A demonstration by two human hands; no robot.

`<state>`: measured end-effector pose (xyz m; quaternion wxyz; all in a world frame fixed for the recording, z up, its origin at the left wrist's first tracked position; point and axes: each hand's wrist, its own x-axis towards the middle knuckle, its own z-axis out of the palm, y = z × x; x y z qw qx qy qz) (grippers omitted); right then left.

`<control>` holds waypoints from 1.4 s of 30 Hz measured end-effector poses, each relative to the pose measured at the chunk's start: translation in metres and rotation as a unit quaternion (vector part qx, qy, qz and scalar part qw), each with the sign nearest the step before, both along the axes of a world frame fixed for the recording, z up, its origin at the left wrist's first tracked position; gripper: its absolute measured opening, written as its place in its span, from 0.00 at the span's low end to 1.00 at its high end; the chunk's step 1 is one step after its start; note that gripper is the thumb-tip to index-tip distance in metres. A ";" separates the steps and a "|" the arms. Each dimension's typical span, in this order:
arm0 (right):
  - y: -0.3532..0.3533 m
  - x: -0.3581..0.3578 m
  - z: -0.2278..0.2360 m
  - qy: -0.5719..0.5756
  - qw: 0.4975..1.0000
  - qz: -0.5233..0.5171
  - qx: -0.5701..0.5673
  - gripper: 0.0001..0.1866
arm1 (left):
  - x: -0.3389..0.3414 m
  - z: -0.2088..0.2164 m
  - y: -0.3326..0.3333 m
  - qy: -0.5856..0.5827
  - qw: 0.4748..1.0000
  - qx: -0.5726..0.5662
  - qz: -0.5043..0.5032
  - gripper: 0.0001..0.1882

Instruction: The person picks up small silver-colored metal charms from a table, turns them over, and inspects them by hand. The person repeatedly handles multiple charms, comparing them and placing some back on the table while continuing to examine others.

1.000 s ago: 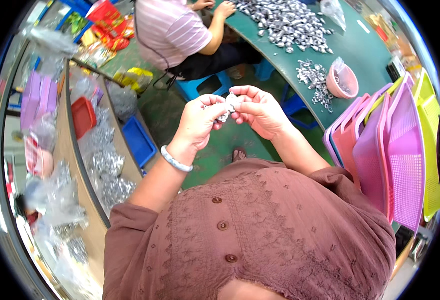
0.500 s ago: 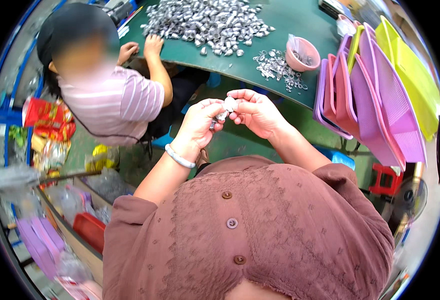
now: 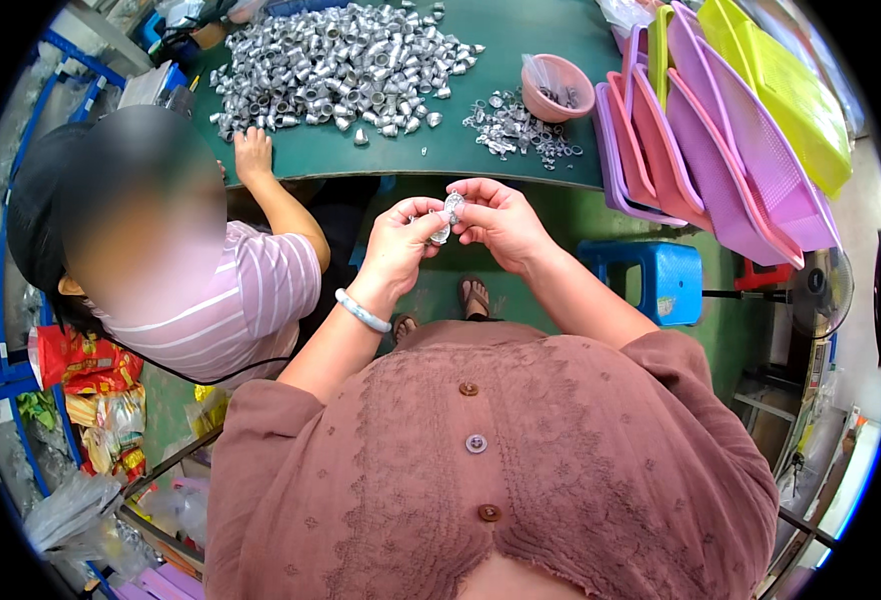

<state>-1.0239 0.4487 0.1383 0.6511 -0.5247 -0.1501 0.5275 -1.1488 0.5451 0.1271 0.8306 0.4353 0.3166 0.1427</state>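
Note:
Just off the near edge of the green table (image 3: 381, 160), my two hands are raised close together. My left hand (image 3: 391, 242) is closed, pinching a small silvery oval medallion (image 3: 441, 235) with a patterned face. My right hand (image 3: 506, 228) grips a second medallion (image 3: 454, 204) between thumb and fingers. The two pieces touch or overlap; whether they are joined I cannot tell. A ring is on my left hand, and a pale bangle (image 3: 363, 312) circles that wrist.
Silvery metal caps (image 3: 331, 65) are heaped on the table, with small rings (image 3: 521, 128) beside a pink bowl (image 3: 558, 88). Stacked plastic baskets (image 3: 721, 130) stand at right, near a blue stool (image 3: 651, 280) and a fan (image 3: 823, 290). A co-worker (image 3: 251, 300) sits at left.
My view has shifted, so the table and co-worker sit further left and the blue stool shows more. The medallions have turned slightly, and their patterned faces show more clearly. Both hands keep their grip.

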 end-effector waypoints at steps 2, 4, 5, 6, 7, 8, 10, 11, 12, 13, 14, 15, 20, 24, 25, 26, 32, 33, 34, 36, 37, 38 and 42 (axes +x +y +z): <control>0.004 0.003 -0.005 0.004 1.000 0.001 -0.013 0.12 | 0.002 -0.003 0.002 0.004 1.000 -0.005 0.008 0.06; 0.009 0.007 -0.011 0.007 1.000 0.006 -0.016 0.12 | 0.005 -0.010 0.008 0.011 1.000 -0.001 0.005 0.06; 0.013 0.009 -0.015 0.006 1.000 0.006 -0.017 0.12 | 0.007 -0.013 0.011 0.015 1.000 0.001 0.005 0.06; 0.017 0.011 -0.018 0.006 1.000 0.007 -0.019 0.12 | 0.009 -0.015 0.014 0.022 1.000 0.003 0.006 0.06; 0.020 0.013 -0.021 0.005 1.000 0.007 -0.021 0.12 | 0.011 -0.017 0.016 0.021 1.000 -0.006 0.010 0.06; 0.023 0.016 -0.023 0.008 1.000 0.013 -0.028 0.12 | 0.012 -0.021 0.018 0.020 1.000 -0.015 0.015 0.06; 0.030 0.020 -0.026 0.013 0.999 0.024 -0.038 0.12 | 0.016 -0.026 0.023 0.021 0.999 -0.031 0.022 0.06; 0.034 0.022 -0.028 0.011 0.999 0.026 -0.044 0.12 | 0.017 -0.028 0.026 0.022 0.999 -0.040 0.024 0.06; 0.038 0.023 -0.030 0.010 0.998 0.028 -0.049 0.13 | 0.018 -0.031 0.029 0.025 0.998 -0.049 0.026 0.07; 0.041 0.024 -0.031 0.009 0.998 0.029 -0.055 0.13 | 0.018 -0.036 0.032 0.025 0.998 -0.061 0.025 0.07; 0.043 0.025 -0.033 0.008 0.997 0.038 -0.059 0.13 | 0.018 -0.042 0.035 0.025 0.997 -0.072 0.024 0.08; 0.046 0.027 -0.034 0.006 0.997 0.046 -0.062 0.13 | 0.019 -0.044 0.039 0.023 0.996 -0.082 0.022 0.09; 0.059 0.031 -0.035 -0.005 0.994 0.061 -0.090 0.14 | 0.015 -0.052 0.053 -0.026 0.988 -0.151 0.021 0.14; 0.063 0.035 -0.034 -0.008 0.992 0.067 -0.104 0.15 | 0.010 -0.052 0.060 -0.054 0.987 -0.146 0.021 0.21; 0.063 0.034 -0.034 -0.007 0.992 0.068 -0.105 0.15 | 0.009 -0.051 0.059 -0.049 0.990 -0.128 0.026 0.22; 0.064 0.034 -0.032 -0.007 0.992 0.071 -0.107 0.14 | 0.009 -0.050 0.059 -0.044 0.993 -0.109 0.031 0.23; 0.061 0.030 -0.033 0.008 0.990 0.101 -0.094 0.14 | 0.003 -0.044 0.053 -0.040 0.994 -0.088 0.050 0.23; 0.060 0.029 -0.034 0.006 0.990 0.105 -0.092 0.14 | 0.003 -0.044 0.052 -0.038 0.995 -0.081 0.054 0.22; 0.060 0.028 -0.034 0.004 0.990 0.109 -0.090 0.14 | 0.002 -0.044 0.051 -0.036 0.995 -0.074 0.058 0.22; 0.060 0.026 -0.034 0.007 0.990 0.110 -0.082 0.15 | 0.003 -0.045 0.048 -0.029 0.995 -0.066 0.074 0.23; 0.060 0.026 -0.036 0.004 0.991 0.107 -0.084 0.14 | 0.003 -0.045 0.047 -0.028 0.995 -0.051 0.075 0.23; 0.060 0.025 -0.038 0.002 0.991 0.104 -0.085 0.14 | 0.003 -0.046 0.045 -0.027 0.996 -0.037 0.076 0.23; 0.061 0.024 -0.045 -0.025 0.991 0.099 -0.084 0.13 | 0.005 -0.054 0.043 -0.037 0.995 0.023 0.089 0.22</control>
